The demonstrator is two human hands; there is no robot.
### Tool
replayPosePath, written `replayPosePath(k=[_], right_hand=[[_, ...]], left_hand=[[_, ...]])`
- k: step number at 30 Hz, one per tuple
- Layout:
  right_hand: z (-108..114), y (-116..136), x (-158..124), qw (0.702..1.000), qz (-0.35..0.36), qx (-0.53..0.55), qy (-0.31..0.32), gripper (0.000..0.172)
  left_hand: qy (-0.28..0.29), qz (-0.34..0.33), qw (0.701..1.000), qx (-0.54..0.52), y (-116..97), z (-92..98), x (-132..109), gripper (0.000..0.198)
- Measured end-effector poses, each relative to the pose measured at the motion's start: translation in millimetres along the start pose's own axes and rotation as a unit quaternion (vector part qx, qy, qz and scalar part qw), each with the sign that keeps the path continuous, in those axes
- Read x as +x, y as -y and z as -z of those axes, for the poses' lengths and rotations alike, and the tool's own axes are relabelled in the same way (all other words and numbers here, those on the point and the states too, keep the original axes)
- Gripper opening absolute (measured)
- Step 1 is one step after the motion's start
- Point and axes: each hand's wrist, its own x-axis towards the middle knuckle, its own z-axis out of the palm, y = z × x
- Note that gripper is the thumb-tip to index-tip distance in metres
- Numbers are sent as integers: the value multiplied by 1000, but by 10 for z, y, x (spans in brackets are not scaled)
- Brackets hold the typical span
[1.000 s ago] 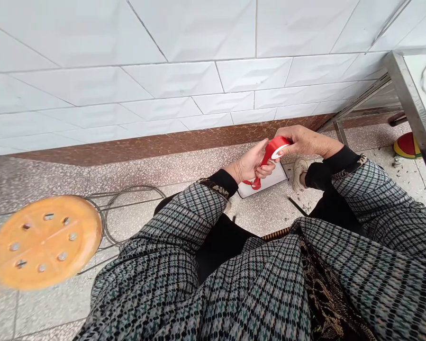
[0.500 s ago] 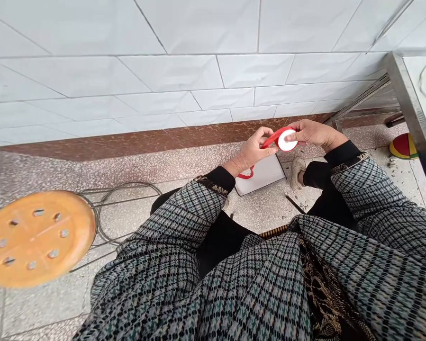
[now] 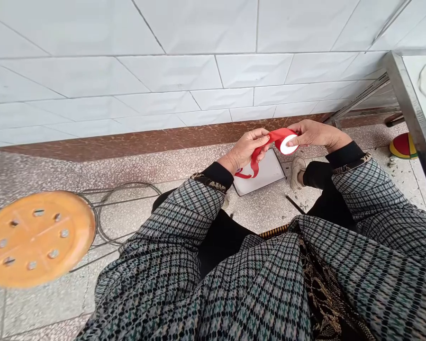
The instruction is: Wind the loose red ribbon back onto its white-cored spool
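A roll of red ribbon [image 3: 290, 145] with a white core is gripped by my right hand [image 3: 314, 134], thumb on the core's face. A strip of red ribbon [image 3: 279, 135] runs from the roll to my left hand [image 3: 250, 147], which pinches it between thumb and fingers. The ribbon's loose part [image 3: 256, 163] hangs below my left hand, over a shallow white tray [image 3: 267, 171] with a dark rim on the floor. More of that ribbon curls near my left wrist, where its end is partly hidden.
An orange stool [image 3: 38, 237] with a round, holed seat and thin metal legs lies at left. White tiled wall [image 3: 184, 71] rises ahead. At right stands a metal-framed table [image 3: 412, 99], with a red, yellow and green ball [image 3: 404, 145] beneath. Dark scraps litter the floor.
The ribbon strip between my hands has turned its flat side toward me. My left hand has closed on it from above, and a loose length now dangles beneath. The roll has tilted slightly.
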Motion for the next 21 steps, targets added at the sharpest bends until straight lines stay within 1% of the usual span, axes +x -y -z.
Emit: replayPosePath(k=[3,5,7,9,13,17,21], right_hand=[[12,-21,-7,1000,9,-5,-14,31],[24,-37,-7,999,13,-23,-27,28],[36,-48,-7,998,8,-46,-31,27],[44,-55,-8,998,4,-60,-29,28],[40,-59,-17,998,8,-52,-32,29],[22,-60,-24,999,21,-12,-48,33],[25,-80,2,997,43,37,-51,44]], left_hand=[[-7,-6,1000,-20,8,-19,20,22],[-31,-20,999,-32,9,-31,39,20],[-62,-32,996,-50,2,-42,53,22],[-77,-34,993,-79,-13,-56,54,28],[-70,3,991,-116,-49,-86,24,40],[-64,32,993,-95,-75,-104,-6,34],[-45,58,995,-65,-76,-118,-17,35]])
